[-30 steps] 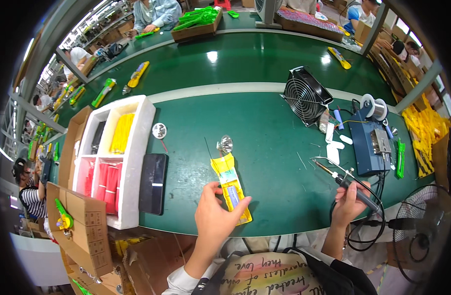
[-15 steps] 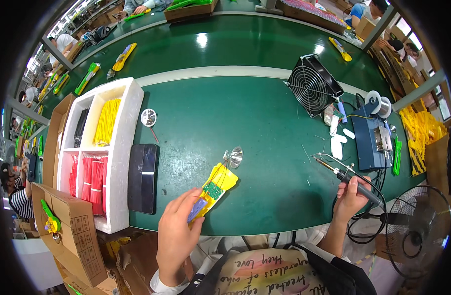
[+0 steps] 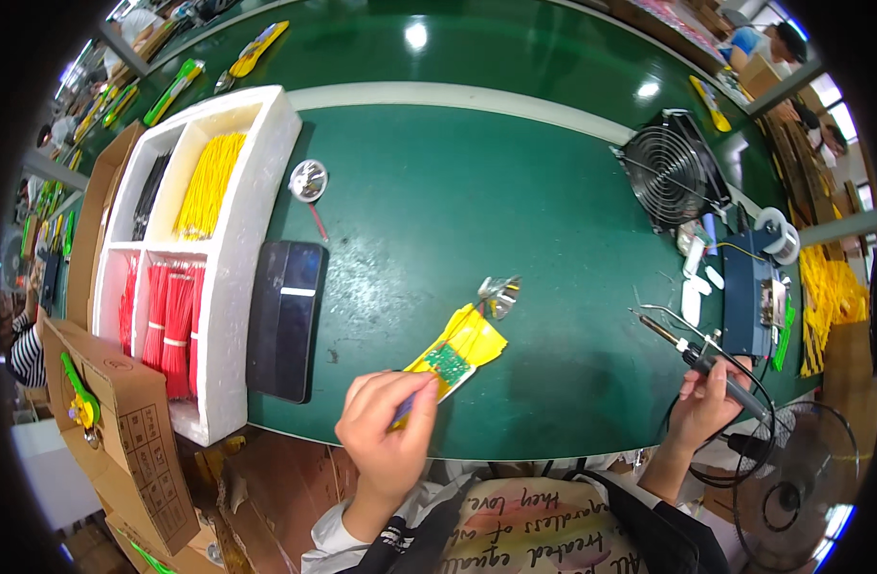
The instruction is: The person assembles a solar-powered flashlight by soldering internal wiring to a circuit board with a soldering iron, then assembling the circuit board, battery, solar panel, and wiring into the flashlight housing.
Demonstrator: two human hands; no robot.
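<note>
My left hand (image 3: pixel 390 421) is closed over the near end of a yellow plastic casing (image 3: pixel 489 337), thumb and forefinger pinched beside a green circuit board (image 3: pixel 448 364). What lies between the fingertips is hidden. Under the hand shows a little of a bluish-purple cylindrical part (image 3: pixel 401 413). Thin wires run from the board to a shiny reflector cup (image 3: pixel 500 297) at the casing's far end. On the right, my right hand (image 3: pixel 708 402) grips a soldering iron (image 3: pixel 699 360), its tip pointing up and left, apart from the casing. A thin metal tube runs alongside the iron.
A white foam box (image 3: pixel 283 143) of black, yellow and red wires stands left, with a dark flat tray-like object (image 3: pixel 287 325) beside it. Another reflector (image 3: pixel 308 180) lies farther back. At right are a black fan (image 3: pixel 670 172), a blue soldering station (image 3: pixel 744 297) and a solder spool (image 3: pixel 779 235).
The view has shifted. My left fingers have gone from resting along the casing's side to a pinch by the board. My right hand still holds the soldering iron off to the right.
</note>
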